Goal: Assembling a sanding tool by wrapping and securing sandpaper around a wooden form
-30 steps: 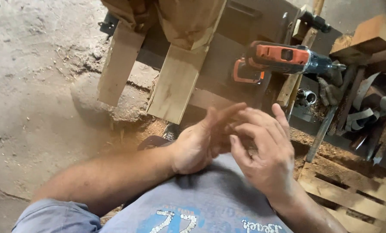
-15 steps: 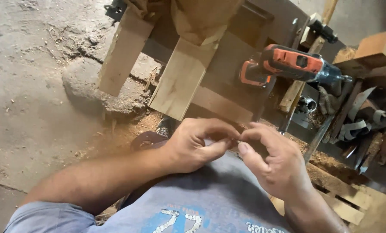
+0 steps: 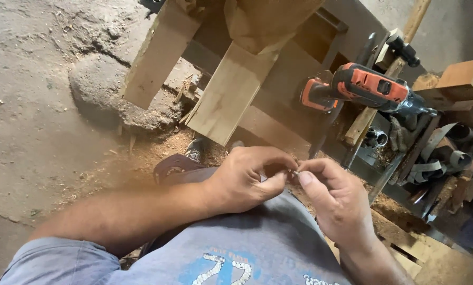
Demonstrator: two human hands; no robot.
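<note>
Head view puts my left hand (image 3: 247,182) and right hand (image 3: 334,198) together over the grey shirt (image 3: 247,248), fingertips pinched narrow on a tiny metal piece (image 3: 293,172) between them; I cannot tell what it is. Beyond lies sawdust, then a pale plank (image 3: 228,100), and further right an orange drill (image 3: 366,87) on the bench.

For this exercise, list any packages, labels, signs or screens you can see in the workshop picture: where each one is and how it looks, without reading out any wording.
No packages, signs or screens in view.
Shirt print: bottom edge of the picture, below the hands, pale patterned figures on a blue patch of a grey shirt.
Drill label: small dark patch on the orange drill's side, right of centre, too small to make out.
</note>
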